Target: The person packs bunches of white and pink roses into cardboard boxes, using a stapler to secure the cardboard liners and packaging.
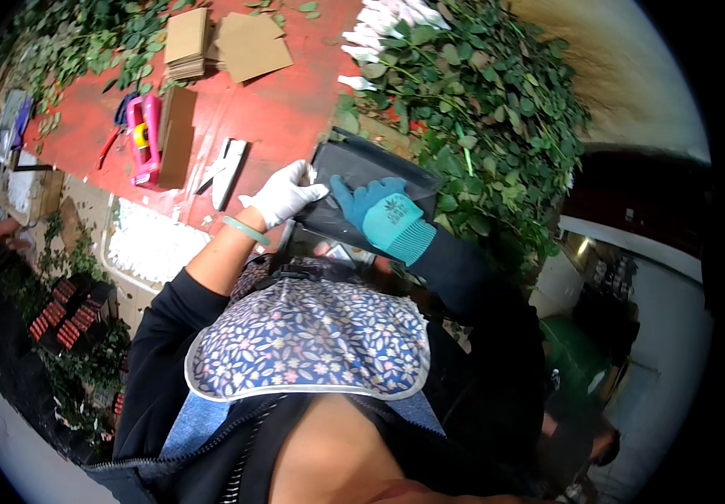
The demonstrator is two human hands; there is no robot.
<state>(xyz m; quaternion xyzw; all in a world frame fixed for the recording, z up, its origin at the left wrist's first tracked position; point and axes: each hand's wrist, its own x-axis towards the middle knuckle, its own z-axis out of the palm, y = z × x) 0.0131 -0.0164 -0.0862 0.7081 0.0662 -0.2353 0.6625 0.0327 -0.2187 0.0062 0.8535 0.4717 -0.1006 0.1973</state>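
Observation:
My left hand (285, 196), in a white glove, is at the left edge of a black tray-like thing (396, 170) by the table's near edge. Its thumb and fingers are pressed together; what they hold, if anything, is too small to make out. My right hand (383, 214), in a teal knitted glove, lies over the black thing. Its index finger is stretched toward my left hand, and I see nothing in its grasp. To the left, a white-handled tool (229, 174) lies on the red table (295, 101).
A pink tape dispenser (144, 139) stands by brown cardboard sheets (179, 139). More cardboard (186, 40) is stacked farther back. Leafy stems (488, 109) with white-wrapped heads (379, 29) crowd the right. A bin of white pieces (148, 244) is below left; another person's hand (13, 235) shows far left.

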